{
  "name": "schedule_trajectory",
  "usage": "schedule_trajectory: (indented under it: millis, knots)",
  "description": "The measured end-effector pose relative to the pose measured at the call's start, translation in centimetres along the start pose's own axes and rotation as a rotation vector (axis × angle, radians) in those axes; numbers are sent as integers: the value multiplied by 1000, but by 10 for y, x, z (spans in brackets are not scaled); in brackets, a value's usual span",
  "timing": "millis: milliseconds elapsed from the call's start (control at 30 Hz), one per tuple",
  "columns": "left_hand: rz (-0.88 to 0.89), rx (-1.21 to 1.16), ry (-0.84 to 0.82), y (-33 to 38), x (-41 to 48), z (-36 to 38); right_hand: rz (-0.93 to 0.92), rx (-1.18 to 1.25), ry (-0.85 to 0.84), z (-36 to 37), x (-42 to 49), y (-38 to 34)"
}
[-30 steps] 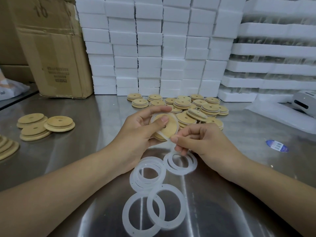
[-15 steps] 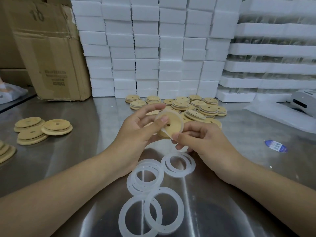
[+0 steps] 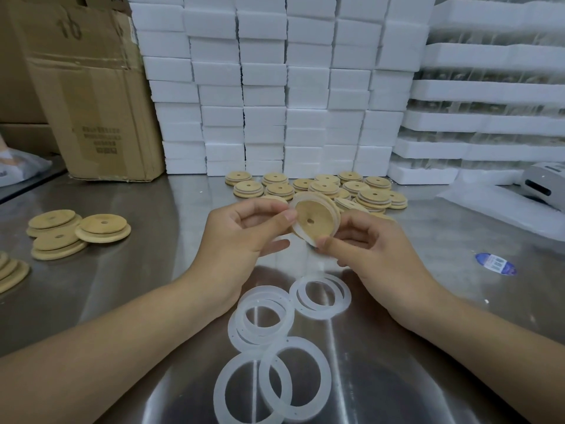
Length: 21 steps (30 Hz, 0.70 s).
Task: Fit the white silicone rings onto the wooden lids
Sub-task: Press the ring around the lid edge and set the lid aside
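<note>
1. Seating a ring is the step in hand on the head view: left hand [image 3: 241,237] and right hand [image 3: 376,255] share one wooden lid [image 3: 315,218], raised above the desk [image 3: 137,270] at frame centre.
2. Left fingers [image 3: 284,217] are curled, thumb clamped on the lid's 9 o'clock edge. The right thumb and forefinger pinch it at 6 o'clock.
3. The lid tilts its pale face and small centre hole toward us. A thin, translucent white silicone ring [image 3: 298,235] hugs the rim, but I cannot tell if it sits right on the far side.
4. Next, my call: press the band down all round, then set the lid aside.
5. Supplies wait: loose rings [image 3: 263,319] at 6 o'clock, bare lids [image 3: 324,188] at 12 o'clock.
</note>
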<state>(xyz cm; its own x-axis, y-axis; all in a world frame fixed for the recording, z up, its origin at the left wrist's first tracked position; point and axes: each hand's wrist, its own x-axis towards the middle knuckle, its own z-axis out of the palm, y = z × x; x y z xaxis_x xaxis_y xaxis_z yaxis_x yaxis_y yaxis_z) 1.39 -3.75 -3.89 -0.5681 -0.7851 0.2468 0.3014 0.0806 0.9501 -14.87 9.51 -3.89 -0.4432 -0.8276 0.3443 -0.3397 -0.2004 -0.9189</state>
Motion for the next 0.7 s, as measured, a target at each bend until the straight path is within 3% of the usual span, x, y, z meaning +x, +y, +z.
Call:
schedule_trajectory:
  millis: [367,700]
  knots:
    - [-136,-98,-163,6,4,-2,123,219,83,-4,-1,-4]
    - [-118,157,-175,11,6,-6,160,239,43,-4,-2,-2]
